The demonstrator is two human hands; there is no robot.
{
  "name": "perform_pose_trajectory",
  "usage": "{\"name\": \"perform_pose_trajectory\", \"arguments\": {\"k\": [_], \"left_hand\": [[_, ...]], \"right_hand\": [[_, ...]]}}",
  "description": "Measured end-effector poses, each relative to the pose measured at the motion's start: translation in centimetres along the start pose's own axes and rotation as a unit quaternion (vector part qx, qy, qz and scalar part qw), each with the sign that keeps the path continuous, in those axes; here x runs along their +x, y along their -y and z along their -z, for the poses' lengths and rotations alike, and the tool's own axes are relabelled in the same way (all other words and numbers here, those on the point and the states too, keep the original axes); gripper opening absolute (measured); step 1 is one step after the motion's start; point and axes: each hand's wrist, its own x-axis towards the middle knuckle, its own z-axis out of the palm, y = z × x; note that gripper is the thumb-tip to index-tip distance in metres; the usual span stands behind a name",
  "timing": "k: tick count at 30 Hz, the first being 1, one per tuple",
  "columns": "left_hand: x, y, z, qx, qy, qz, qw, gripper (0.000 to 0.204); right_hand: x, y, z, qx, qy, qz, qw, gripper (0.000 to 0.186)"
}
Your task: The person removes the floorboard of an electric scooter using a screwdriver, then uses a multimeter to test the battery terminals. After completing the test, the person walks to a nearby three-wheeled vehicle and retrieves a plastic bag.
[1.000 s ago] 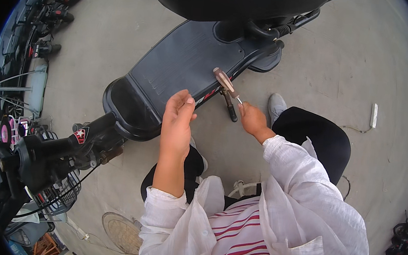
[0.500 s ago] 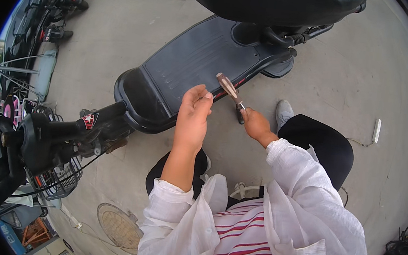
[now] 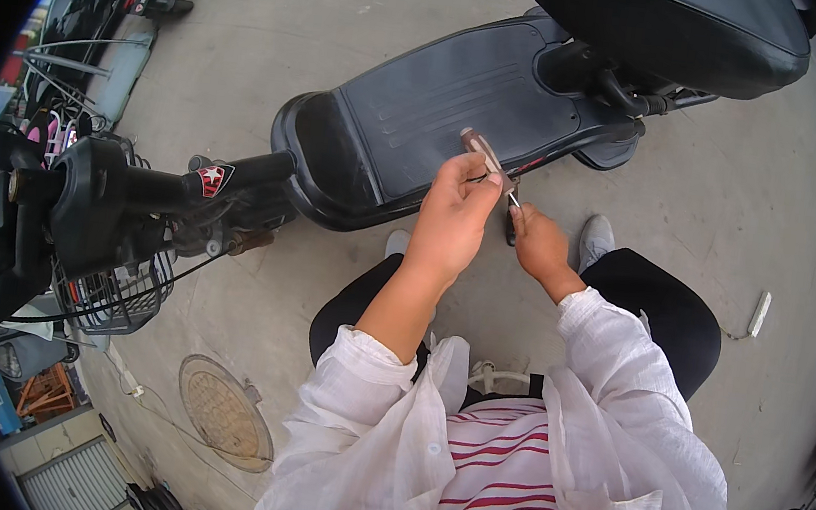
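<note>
A screwdriver (image 3: 478, 146) with a brown and pale handle points up and away over the near edge of the electric scooter's black footboard (image 3: 437, 92). My right hand (image 3: 542, 242) is closed around its metal shaft. Against the lower part of the handle, the fingers of my left hand (image 3: 455, 210) are bent in and closed. The shaft's tip is hidden in my right hand.
The scooter's black seat (image 3: 695, 31) overhangs at the upper right, and its steering column (image 3: 160, 181) reaches left. A round manhole cover (image 3: 224, 413) lies in the concrete at lower left. At right, a white strip (image 3: 760, 313) with a cord lies on the ground.
My left hand has moved right and closed its fingers at the screwdriver's handle. My right hand keeps its hold on the shaft. The whole view has shifted a little.
</note>
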Motion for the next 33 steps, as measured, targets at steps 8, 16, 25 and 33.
{"name": "perform_pose_trajectory", "arguments": {"k": [8,16,25,33], "left_hand": [[-0.5,0.7,0.3,0.001,-0.001,-0.005,1.0,0.051],[-0.7,1.1,-1.3,0.065,0.095,0.013,0.993,0.046],[-1.4,1.4,-1.8,0.143,0.18,0.031,0.973,0.045],[-1.1,0.8,-1.4,0.164,0.186,0.02,0.969,0.042]], "right_hand": [[0.0,-0.3,0.0,0.014,-0.035,0.022,0.999,0.031],[0.3,-2.2,-1.8,0.055,-0.034,0.088,0.994,0.023],[-0.6,0.0,0.9,0.105,0.093,-0.002,0.99,0.025],[-0.9,-0.9,1.0,0.023,0.086,0.075,0.993,0.028]]}}
